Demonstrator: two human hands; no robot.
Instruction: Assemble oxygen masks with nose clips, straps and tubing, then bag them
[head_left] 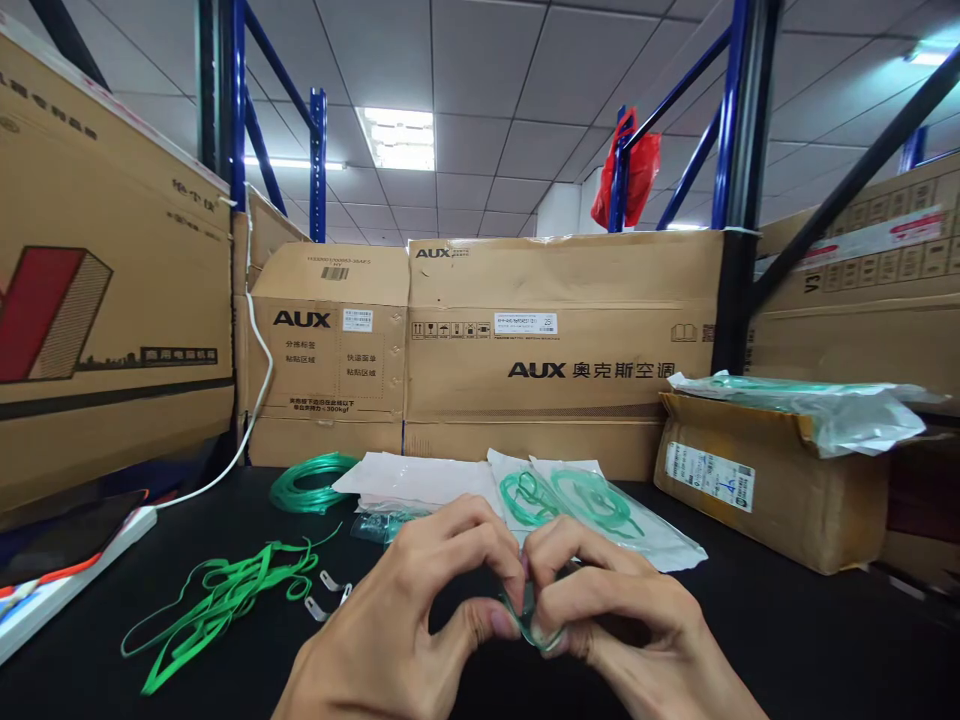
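Note:
My left hand [420, 600] and my right hand [622, 620] meet low in the middle of the head view, thumbs and fingertips pinched close together. Between them is a small bent piece of clear greenish tubing [529, 632], gripped from both sides. My fingers cover most of it, so its full length and any fitting on it stay hidden. Left of my left hand lie small bent metal clips [316, 608] and a loose tangle of flat green cord [240, 595]. Beyond my hands, coils of green tubing [592, 500] rest in clear bags on white paper.
A larger green tubing coil [313, 482] lies farther back beside a stack of white sheets [420, 475]. Cardboard panels [562, 400] wall off the back. At right stands a carton [772, 500] topped with a plastic bag [862, 415]. A power strip [82, 585] and phone [75, 535] lie left.

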